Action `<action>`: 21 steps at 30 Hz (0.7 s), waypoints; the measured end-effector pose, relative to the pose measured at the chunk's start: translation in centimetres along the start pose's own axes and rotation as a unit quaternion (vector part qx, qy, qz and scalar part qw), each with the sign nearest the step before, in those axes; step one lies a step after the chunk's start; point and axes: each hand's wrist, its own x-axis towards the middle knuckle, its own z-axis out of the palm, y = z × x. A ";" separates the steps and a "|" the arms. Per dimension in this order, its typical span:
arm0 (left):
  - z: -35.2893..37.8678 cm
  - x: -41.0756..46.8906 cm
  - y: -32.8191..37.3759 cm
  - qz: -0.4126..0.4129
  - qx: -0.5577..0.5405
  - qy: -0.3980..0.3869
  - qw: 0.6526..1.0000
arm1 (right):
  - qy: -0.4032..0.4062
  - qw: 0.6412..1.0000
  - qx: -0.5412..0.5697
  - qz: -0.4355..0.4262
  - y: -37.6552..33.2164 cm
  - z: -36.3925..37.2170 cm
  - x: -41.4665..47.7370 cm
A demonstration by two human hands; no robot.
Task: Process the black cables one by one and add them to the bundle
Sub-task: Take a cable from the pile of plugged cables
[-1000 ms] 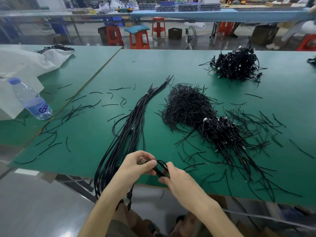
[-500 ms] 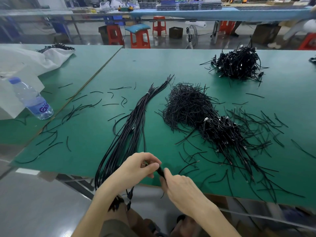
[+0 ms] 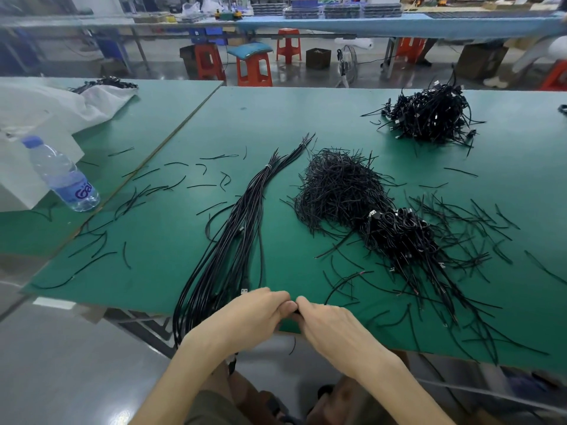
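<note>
My left hand point(image 3: 251, 314) and my right hand point(image 3: 328, 323) meet at the green table's point(image 3: 306, 118) near edge, both pinching one black cable point(image 3: 295, 308), of which only a short dark bit shows between the fingertips. Just left of my hands lies the long straight bundle of black cables point(image 3: 233, 237), tied near its far end and hanging over the table edge. To the right sits a pile of coiled black cables with plugs point(image 3: 399, 237), and behind it a heap of short black ties point(image 3: 337, 185).
Another tangle of cables point(image 3: 429, 118) lies at the far right. Loose short ties point(image 3: 171, 188) are scattered over the table. A water bottle point(image 3: 61, 176) and white sheeting point(image 3: 46, 108) occupy the left table. Stools point(image 3: 254, 65) stand beyond.
The cable loop seen between my hands a second ago has closed up; my hands have come together fingertip to fingertip at the table edge, hiding most of the cable.
</note>
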 end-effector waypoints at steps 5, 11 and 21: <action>0.9 0.4 -0.4 -0.005 -0.122 -0.021 0.992 | 0.043 0.999 -0.016 -0.010 1.0 -0.7 0.5; 2.7 1.8 -1.1 -0.058 -0.184 0.170 0.967 | 0.187 0.981 0.033 0.030 1.2 -1.3 0.6; 1.3 2.7 0.1 -0.109 -0.520 0.206 0.822 | 0.185 0.936 0.104 0.281 3.8 0.5 1.0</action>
